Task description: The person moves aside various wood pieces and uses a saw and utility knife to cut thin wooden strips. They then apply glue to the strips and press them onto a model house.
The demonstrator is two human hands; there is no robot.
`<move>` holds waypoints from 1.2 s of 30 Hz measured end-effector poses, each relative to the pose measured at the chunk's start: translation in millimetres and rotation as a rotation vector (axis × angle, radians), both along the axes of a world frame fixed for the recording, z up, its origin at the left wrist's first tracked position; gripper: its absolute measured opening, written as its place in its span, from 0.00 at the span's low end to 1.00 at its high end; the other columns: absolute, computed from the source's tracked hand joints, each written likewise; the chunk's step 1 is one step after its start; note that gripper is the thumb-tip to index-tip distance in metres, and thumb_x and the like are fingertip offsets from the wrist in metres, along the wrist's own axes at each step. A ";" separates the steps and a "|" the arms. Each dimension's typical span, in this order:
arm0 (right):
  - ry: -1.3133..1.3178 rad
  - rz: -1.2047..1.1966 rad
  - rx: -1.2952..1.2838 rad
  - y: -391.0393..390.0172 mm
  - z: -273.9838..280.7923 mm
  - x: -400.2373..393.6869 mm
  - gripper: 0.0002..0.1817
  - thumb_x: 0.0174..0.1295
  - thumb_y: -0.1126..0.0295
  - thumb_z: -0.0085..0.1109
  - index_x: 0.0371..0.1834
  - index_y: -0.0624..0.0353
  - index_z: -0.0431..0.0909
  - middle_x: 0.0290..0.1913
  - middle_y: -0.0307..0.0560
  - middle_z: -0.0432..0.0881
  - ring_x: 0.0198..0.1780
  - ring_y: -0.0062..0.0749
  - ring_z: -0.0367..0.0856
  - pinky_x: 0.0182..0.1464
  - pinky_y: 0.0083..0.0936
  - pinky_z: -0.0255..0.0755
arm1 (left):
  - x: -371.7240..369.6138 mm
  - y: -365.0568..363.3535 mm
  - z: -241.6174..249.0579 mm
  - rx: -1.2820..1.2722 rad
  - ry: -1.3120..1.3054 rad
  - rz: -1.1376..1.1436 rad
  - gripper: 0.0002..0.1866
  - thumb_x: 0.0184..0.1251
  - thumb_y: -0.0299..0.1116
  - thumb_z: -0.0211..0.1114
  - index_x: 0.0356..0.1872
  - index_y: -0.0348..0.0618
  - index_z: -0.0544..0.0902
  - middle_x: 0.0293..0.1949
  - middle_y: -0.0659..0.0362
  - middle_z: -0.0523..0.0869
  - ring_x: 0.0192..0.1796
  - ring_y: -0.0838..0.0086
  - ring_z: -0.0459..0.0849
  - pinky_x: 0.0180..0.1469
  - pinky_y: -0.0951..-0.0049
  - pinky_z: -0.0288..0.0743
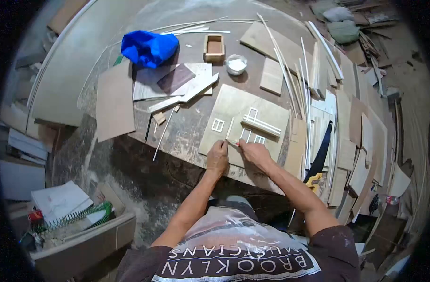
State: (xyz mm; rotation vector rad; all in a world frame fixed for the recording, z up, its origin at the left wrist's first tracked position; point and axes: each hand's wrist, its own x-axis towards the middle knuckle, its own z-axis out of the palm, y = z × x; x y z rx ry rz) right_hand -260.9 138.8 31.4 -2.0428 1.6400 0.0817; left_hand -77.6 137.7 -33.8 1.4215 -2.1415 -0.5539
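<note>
A flat wooden panel (pixel 219 105) lies near the table's front edge, with small white window frames (pixel 218 124) and a raised strip piece (pixel 262 125) on it. My left hand (pixel 218 157) is closed at the panel's lower part, its fingertips at the lower end of a thin wooden strip (pixel 230 128). From the right, my right hand (pixel 255 153) pinches a slim red-and-pale tool (pixel 235 142) whose kind is too small to make out. The tool's pale end points toward my left fingertips. Just beyond my right hand are more white window frames (pixel 259 139).
A blue plastic bag (pixel 149 48), a small wooden box (pixel 214 47) and a bowl of white material (pixel 236 65) stand farther back. On the right are long strips, boards and a handsaw (pixel 321 152) with a yellow handle. A bin (pixel 83 237) holds a green coiled hose.
</note>
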 end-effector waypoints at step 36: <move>-0.114 0.170 -0.057 -4.9 -31.5 -22.3 0.09 0.70 0.70 0.44 0.45 0.65 0.69 0.32 0.69 0.84 0.34 0.65 0.86 0.37 0.53 0.81 | -23.6 15.2 -6.2 -0.151 -0.099 0.227 0.13 0.58 0.22 0.61 0.45 0.38 0.82 0.41 0.53 0.82 0.45 0.57 0.83 0.46 0.61 0.81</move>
